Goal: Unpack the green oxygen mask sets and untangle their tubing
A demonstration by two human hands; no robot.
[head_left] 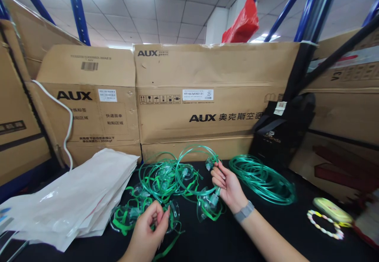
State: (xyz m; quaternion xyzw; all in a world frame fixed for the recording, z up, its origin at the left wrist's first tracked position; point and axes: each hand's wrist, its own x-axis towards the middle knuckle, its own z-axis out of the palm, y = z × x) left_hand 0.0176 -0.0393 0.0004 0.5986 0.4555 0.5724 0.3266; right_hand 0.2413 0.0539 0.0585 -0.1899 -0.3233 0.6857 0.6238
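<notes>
My right hand pinches a loop of thin green oxygen tubing, lifted above the black table. A clear oxygen mask with a green strap hangs just below that hand, and a connector sits at its fingertips. My left hand is closed, thumb against forefinger, at the edge of another clear mask. What lies between its fingers, if anything, is hidden. A green strap trails beside it. Behind both hands lies a tangled heap of masks, straps and tubing.
White plastic bags are stacked at left. A separate coil of green tubing lies to the right, with a bead bracelet and a yellow-green case beyond. Cardboard boxes and a black bag stand behind.
</notes>
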